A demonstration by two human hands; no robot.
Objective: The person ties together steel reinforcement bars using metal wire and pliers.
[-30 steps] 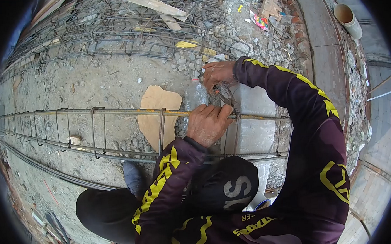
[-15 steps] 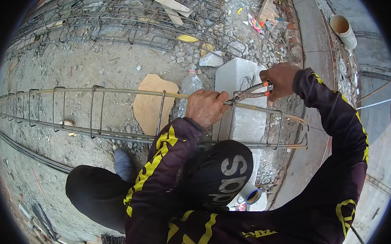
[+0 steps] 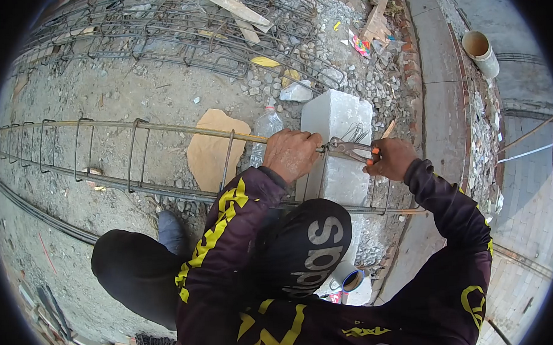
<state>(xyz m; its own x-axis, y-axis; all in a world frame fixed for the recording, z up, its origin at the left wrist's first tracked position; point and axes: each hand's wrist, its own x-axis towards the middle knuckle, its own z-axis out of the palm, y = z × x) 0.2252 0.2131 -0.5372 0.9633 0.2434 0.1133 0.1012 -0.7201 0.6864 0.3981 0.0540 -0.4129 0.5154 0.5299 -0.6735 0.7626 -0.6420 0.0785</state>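
My left hand [image 3: 293, 154] is closed around the upper bar of a long rebar cage [image 3: 188, 129], close to a stirrup joint. My right hand [image 3: 392, 159] grips the orange-sleeved handles of metal pincers [image 3: 348, 148]. The jaws meet the bar just right of my left fingers; whether they bite on a tie wire is too small to tell. Behind the pincers, a loose bundle of thin wires [image 3: 355, 132] lies on a pale rectangular block [image 3: 344, 175] beneath the cage. Left of the block are a clear plastic bottle [image 3: 268, 122] and a flat tan piece [image 3: 217, 147].
More rebar cages [image 3: 159, 39] lie at the back left, with wooden boards [image 3: 235, 6] across them. Rubble [image 3: 371, 85] borders a concrete kerb [image 3: 435, 61]. A pipe-like cylinder [image 3: 481, 54] stands at the right. A blue-rimmed mug [image 3: 349, 279] sits beside my knee.
My right hand has swung down and toward me, turning the pincers so the handles now slope downward to the right. My left hand keeps its place on the bar.
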